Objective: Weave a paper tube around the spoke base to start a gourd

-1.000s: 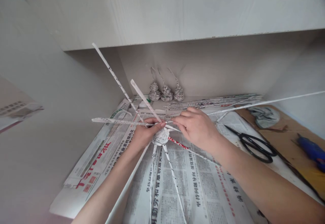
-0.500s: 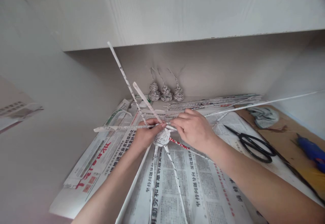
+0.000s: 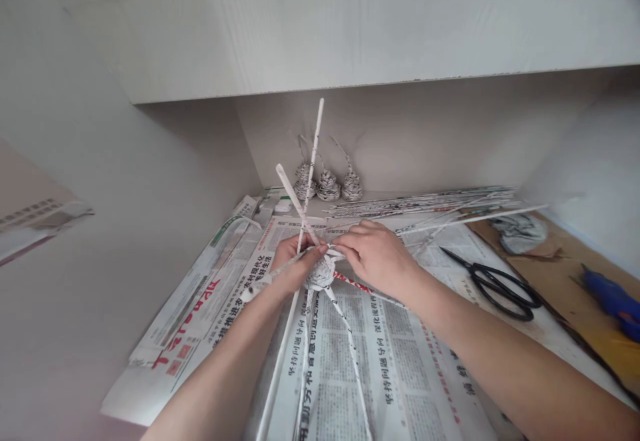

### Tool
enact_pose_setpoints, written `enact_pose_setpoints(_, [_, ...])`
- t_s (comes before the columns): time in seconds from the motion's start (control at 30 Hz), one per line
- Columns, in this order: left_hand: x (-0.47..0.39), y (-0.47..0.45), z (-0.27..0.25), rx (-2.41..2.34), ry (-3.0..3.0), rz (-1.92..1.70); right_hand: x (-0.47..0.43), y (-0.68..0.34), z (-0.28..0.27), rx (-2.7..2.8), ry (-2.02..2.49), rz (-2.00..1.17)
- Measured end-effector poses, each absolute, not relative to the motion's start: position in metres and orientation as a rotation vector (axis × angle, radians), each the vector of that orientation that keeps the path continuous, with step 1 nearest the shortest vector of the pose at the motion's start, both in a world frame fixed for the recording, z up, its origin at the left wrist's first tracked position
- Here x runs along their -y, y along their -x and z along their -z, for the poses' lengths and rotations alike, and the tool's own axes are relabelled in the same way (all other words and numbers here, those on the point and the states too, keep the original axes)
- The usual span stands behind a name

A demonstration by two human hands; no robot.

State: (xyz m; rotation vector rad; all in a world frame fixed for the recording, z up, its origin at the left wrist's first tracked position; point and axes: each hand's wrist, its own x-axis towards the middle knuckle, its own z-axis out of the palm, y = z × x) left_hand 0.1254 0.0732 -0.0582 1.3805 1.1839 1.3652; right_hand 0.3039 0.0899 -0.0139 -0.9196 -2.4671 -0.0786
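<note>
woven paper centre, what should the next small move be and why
Perhaps draw the long strand snug with the right hand: it trails off beyond that hand, while the left hand pinches the edge of the woven paper centre.

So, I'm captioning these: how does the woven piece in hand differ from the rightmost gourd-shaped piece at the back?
The woven piece has several long strips spreading from it; the gourd-shaped piece has one thin stem on top. The left hand holds the woven piece, the right hand at its strips; the gourd-shaped piece stands unheld. Both look made of printed paper.
</note>
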Motion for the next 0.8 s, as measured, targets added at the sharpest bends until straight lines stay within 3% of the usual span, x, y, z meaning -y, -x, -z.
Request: enact_pose_setpoints(0.8, [-0.0713,-0.1295,0.061,-1.269,-1.469,-1.368,-0.0891,-0.3022,0.0174,2.31,1.147,-0.22])
